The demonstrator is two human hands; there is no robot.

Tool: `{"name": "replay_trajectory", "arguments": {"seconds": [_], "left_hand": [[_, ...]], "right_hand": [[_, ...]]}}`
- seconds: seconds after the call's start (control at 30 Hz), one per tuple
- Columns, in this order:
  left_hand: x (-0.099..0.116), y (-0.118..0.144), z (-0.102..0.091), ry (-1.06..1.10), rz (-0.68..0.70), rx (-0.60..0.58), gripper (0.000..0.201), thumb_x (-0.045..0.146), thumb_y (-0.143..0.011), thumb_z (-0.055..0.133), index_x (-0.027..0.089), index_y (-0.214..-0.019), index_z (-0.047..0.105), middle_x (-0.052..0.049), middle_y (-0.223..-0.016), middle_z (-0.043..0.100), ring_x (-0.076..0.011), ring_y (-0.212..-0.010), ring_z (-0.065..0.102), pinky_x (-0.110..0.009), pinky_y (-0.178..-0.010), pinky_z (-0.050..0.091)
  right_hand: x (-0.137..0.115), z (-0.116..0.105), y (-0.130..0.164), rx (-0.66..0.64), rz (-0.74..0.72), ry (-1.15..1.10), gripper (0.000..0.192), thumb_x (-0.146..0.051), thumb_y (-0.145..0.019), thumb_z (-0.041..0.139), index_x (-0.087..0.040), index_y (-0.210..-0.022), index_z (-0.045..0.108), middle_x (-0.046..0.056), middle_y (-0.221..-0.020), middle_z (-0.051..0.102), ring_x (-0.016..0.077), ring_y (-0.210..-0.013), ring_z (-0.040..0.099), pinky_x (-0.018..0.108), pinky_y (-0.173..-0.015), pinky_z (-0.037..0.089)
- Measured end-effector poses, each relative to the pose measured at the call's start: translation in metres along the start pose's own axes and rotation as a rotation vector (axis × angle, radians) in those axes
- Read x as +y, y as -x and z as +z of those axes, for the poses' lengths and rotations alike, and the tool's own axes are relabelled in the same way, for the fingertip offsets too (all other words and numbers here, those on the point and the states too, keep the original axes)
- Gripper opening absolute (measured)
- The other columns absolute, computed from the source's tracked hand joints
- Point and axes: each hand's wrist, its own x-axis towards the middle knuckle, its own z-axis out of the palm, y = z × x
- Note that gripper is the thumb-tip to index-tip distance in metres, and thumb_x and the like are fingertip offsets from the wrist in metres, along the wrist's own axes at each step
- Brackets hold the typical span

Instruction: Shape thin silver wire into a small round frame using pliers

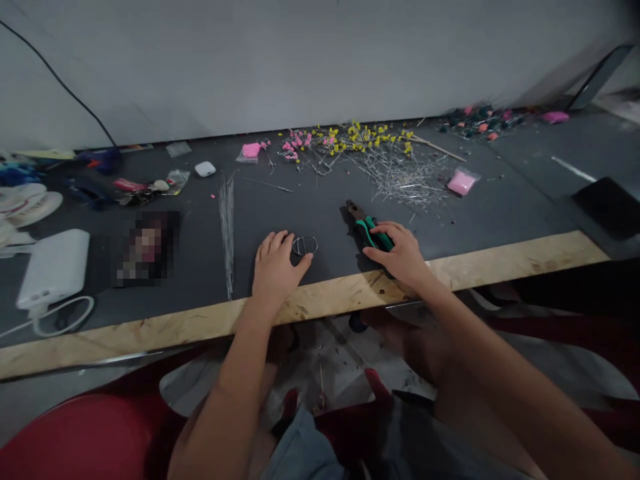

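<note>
My left hand [277, 267] rests on the dark tabletop [310, 200] near its front edge, fingertips touching a small wire ring [305, 245] bent from thin metal. My right hand [397, 255] lies over the green handles of a pair of pliers [364, 225], whose brown jaws point away from me; the fingers curl on the handles. A thin bundle of straight wires [227, 227] lies left of my left hand.
A heap of wire pins with pink and yellow beads [370, 150] spreads at the back, with pink packets [463, 181] beside it. A white power bank with cable [53, 270] sits far left. The wooden table edge [325, 300] runs in front.
</note>
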Motion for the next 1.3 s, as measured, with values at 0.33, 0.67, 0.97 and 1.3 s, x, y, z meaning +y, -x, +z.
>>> {"name": "replay_trajectory", "arguments": {"seconds": [0.33,0.67,0.97,1.3], "left_hand": [[-0.002,-0.006,0.002,-0.008,0.026,0.047,0.04,0.044,-0.086,0.052,0.022,-0.118,0.058,-0.014,-0.135,0.053,-0.0358,-0.13,0.042,-0.057,-0.106,0.035],[0.006,-0.005,0.001,-0.125,-0.01,0.04,0.043,0.04,-0.088,0.046,0.019,-0.123,0.056,-0.011,-0.137,0.052,-0.0308,-0.132,0.041,-0.049,-0.111,0.031],[0.005,-0.004,0.002,-0.148,-0.05,0.022,0.044,0.038,-0.087,0.045,0.019,-0.125,0.056,-0.008,-0.139,0.051,-0.0273,-0.134,0.039,-0.046,-0.114,0.029],[0.009,-0.005,-0.001,-0.112,-0.056,0.025,0.043,0.035,-0.086,0.047,0.018,-0.124,0.056,-0.009,-0.138,0.052,-0.0274,-0.134,0.04,-0.046,-0.114,0.029]], "right_hand": [[0.012,0.005,-0.052,0.01,0.005,0.092,0.034,-0.037,-0.074,0.068,-0.02,-0.103,0.066,0.014,-0.113,0.061,0.0331,-0.11,0.054,0.048,-0.092,0.04],[-0.051,0.04,-0.099,-0.142,-0.281,0.28,0.045,-0.033,-0.088,0.045,-0.015,-0.129,0.054,0.013,-0.15,0.039,0.0332,-0.14,0.028,0.052,-0.109,0.025],[-0.064,0.095,-0.148,-0.426,-0.205,0.403,0.068,-0.044,-0.092,0.027,-0.001,-0.145,0.03,0.018,-0.156,0.024,0.036,-0.144,0.017,0.05,-0.116,0.016],[-0.055,0.049,-0.075,-0.525,-0.414,0.446,0.063,-0.041,-0.095,0.028,-0.005,-0.146,0.031,0.012,-0.155,0.029,0.0336,-0.145,0.015,0.047,-0.118,0.012]]}}
